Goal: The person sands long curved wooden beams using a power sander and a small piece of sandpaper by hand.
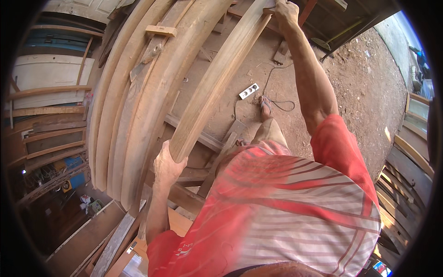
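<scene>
A long, pale wooden plank (219, 76) slants across the middle of the view, from near left to far right. My left hand (168, 165) is wrapped round its near end, fingers partly hidden behind the wood. At the far end my right hand (287, 13) grips the same plank close to the top edge of the picture. Left of it, several thick wooden boards (157, 99) stand side by side, apart from the plank at its near end. A small wood block (161, 31) lies across the top of these boards.
A white power strip (249, 91) with a dark cable (282, 109) lies on the dirt floor near my sandalled foot (266, 107). Wooden supports (203, 138) are below the plank. Frames and panels (50, 76) lean at left; stacked timber (401, 189) lies at right.
</scene>
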{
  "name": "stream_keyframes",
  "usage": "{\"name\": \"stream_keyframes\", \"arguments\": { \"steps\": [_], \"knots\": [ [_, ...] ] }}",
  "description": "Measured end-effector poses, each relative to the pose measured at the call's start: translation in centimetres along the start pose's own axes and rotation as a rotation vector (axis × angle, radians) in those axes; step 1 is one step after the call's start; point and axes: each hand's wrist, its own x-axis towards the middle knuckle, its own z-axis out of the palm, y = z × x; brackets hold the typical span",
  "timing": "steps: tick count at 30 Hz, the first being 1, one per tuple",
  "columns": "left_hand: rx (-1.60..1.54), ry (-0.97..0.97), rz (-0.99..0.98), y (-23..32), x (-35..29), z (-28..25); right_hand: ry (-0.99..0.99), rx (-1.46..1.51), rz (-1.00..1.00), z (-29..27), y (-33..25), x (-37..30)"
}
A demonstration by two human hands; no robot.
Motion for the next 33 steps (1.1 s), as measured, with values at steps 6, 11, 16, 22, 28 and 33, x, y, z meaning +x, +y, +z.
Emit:
{"name": "stream_keyframes", "arguments": {
  "steps": [6, 11, 16, 22, 28, 33],
  "knots": [
    [-0.026, -0.039, -0.088, -0.1, -0.6, 0.3, -0.156, 0.031, -0.044, 3.2, 3.4, -26.1],
    [-0.039, -0.033, -0.046, 0.8, 0.4, 0.1, -0.061, 0.155, -0.067, 2.6, 3.7, -16.6],
    [-0.023, 0.008, -0.024, 0.7, 0.3, 0.0, -0.042, -0.102, -0.056, 0.7, -0.6, 3.5],
    [-0.036, 0.163, -0.025, 0.9, 0.4, 0.1, -0.546, -0.012, -0.516, 2.2, -6.4, -4.7],
    [-0.017, 0.233, -0.164, 0.5, -0.5, 1.3, -1.462, -0.492, -1.265, 3.8, -6.6, -11.3],
    [0.04, 0.288, -0.21, 0.7, -0.9, 2.6, -1.613, -0.599, -1.58, 3.0, -8.0, -8.9]
  ]
}}
